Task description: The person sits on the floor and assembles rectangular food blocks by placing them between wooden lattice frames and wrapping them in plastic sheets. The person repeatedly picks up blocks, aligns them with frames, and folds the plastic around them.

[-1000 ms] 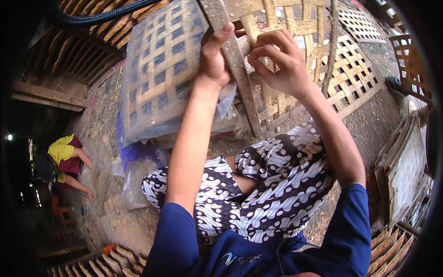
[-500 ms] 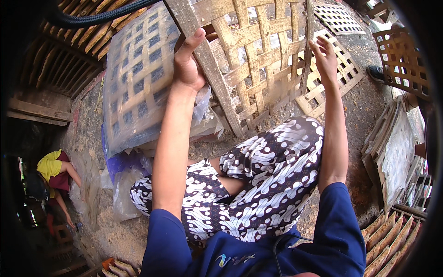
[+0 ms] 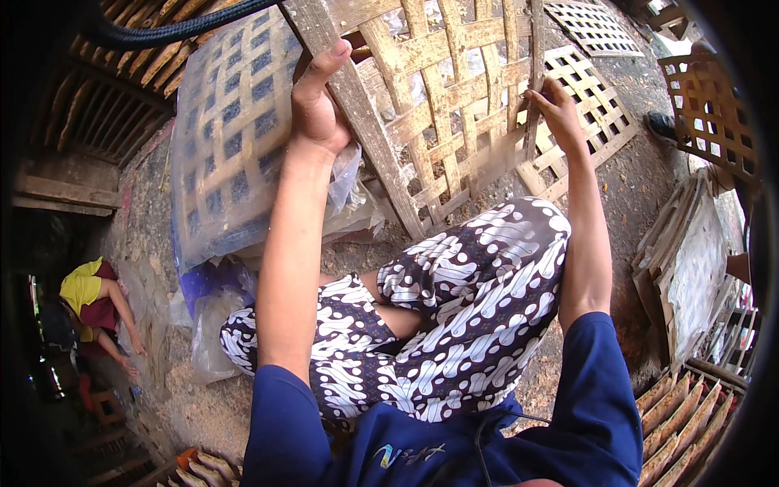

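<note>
Seen from my remote station: nearest the camera, blue sleeves [image 3: 600,406] and batik-patterned legs [image 3: 454,308] folded on the dirt floor [image 3: 633,187]. Above them, the left hand [image 3: 316,105] closes its fingers around the thick side slat of a woven bamboo panel [image 3: 438,105], thumb laid along the wood. The right hand [image 3: 556,114] pinches a thin upright strip [image 3: 535,73] at the panel's other edge. The panel stands tilted over the knees, propped between both hands. I judge the weave well advanced: most crossings are in place, pale flat strips laid over and under in an open lattice, though the edge by the right hand looks loose and not yet fixed. Behind it leans a plastic-wrapped panel [image 3: 231,138]; finished lattices [image 3: 592,105] lie on the floor beyond. More panels [image 3: 690,260] stack at right. Far left, another person [image 3: 93,304] crouches.
</note>
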`<state>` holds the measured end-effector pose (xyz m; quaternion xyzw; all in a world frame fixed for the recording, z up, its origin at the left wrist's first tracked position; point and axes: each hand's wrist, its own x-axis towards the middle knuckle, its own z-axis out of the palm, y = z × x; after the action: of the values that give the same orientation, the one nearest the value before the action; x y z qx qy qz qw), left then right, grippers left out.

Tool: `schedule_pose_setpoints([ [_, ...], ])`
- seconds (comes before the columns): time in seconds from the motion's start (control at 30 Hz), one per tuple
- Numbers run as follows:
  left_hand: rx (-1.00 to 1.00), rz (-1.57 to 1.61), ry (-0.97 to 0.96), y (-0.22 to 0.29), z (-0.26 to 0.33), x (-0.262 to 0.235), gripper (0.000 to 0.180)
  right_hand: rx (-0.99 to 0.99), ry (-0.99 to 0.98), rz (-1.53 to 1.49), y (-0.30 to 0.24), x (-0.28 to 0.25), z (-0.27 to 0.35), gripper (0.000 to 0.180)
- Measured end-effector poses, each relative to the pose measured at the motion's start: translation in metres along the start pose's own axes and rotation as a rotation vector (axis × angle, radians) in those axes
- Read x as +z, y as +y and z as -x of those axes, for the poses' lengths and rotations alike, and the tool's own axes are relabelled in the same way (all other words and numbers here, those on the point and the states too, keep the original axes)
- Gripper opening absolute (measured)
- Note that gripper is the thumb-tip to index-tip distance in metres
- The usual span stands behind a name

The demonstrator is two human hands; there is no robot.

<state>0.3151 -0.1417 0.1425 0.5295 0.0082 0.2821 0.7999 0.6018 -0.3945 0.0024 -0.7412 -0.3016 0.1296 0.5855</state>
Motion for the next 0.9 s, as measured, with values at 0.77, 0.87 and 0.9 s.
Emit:
schedule_pose_setpoints([
  [0.77, 0.02, 0.033, -0.025, -0.004, -0.004, -0.007, 0.054, 0.116, -0.083, 0.111, 0.039, -0.003, 0.025, 0.035],
  [0.87, -0.018, 0.036, -0.033, -0.003, -0.004, -0.004, 0.054, 0.168, -0.129, 0.254, 0.045, -0.014, 0.033, 0.033],
  [0.9, -0.042, 0.047, -0.047, -0.004, -0.006, 0.001, 0.055, 0.138, -0.094, 0.207, 0.079, -0.03, 0.029, 0.028],
])
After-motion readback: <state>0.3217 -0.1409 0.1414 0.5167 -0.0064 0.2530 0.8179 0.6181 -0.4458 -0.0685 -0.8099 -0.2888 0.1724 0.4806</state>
